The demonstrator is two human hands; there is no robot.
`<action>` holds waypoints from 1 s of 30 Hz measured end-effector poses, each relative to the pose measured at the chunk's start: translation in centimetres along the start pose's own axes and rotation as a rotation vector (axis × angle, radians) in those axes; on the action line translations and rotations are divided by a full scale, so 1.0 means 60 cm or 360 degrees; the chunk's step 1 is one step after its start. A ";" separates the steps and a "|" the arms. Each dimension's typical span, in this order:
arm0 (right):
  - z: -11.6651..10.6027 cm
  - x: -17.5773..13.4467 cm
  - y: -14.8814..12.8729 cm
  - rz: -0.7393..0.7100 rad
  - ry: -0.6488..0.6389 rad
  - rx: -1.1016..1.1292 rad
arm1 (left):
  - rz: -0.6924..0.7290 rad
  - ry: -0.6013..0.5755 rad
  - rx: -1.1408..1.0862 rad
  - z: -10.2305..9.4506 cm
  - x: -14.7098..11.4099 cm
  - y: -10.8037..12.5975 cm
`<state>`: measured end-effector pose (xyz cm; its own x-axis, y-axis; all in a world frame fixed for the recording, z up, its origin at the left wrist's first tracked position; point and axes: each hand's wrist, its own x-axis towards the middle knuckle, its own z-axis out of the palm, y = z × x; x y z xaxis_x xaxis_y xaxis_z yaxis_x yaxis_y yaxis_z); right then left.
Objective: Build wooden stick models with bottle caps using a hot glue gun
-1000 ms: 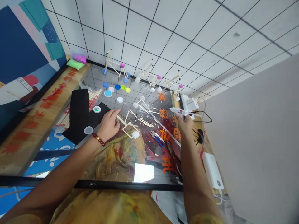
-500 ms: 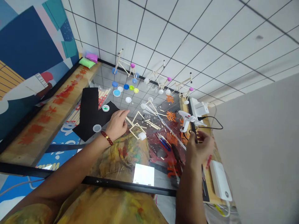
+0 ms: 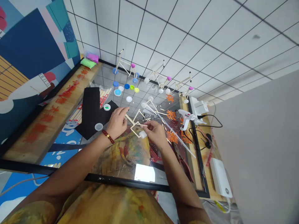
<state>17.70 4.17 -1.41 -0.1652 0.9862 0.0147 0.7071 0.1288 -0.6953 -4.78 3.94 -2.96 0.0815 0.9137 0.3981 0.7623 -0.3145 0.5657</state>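
Note:
A small frame of pale wooden sticks [image 3: 133,123] stands on the glass tabletop, with a white bottle cap [image 3: 143,134] at its near corner. My left hand [image 3: 118,122], a beaded bracelet on its wrist, is closed at the frame's left end; its fingertips partly hide that end. On the opposite side my right hand [image 3: 154,132] pinches a stick tip between thumb and finger. Behind the frame lies another stick piece [image 3: 153,106] with white caps. A glue gun [image 3: 185,118] stands to the right of my right hand.
Three finished-looking stick models [image 3: 127,69] line the back edge. Coloured caps [image 3: 117,92] lie in front of them. Black sheets [image 3: 90,109] and bundled sticks cover the left. Clear glue sticks [image 3: 174,133] lie right, beside a cable and a white power strip [image 3: 220,179].
My right hand has moved left from the table's right edge, by the glue gun's cable, to the stick frame and now pinches it. My left hand stays at the frame.

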 end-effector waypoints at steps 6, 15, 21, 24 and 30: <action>0.004 0.021 -0.011 0.0104 -0.0196 -0.0153 | -0.0015 -0.0003 -0.0019 0.001 0.001 0.001; 0.007 0.028 -0.006 0.0142 -0.0227 0.0075 | -0.0001 0.0192 -0.0152 0.005 0.000 -0.004; 0.006 0.028 0.002 0.0170 -0.0078 0.0566 | -0.0074 0.0654 -0.0490 0.009 -0.003 -0.001; 0.013 0.027 0.004 0.0246 -0.0022 0.0935 | -0.0097 0.0699 -0.0722 0.014 -0.007 0.005; 0.031 0.025 0.010 0.0193 0.0118 0.1221 | -0.0030 0.0259 -0.1114 0.008 -0.013 0.027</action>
<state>16.60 5.52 -3.13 -0.0518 0.9966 -0.0638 0.0396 -0.0618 -0.9973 -3.31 2.87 -2.68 -0.0658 0.8878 0.4555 0.1676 -0.4402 0.8821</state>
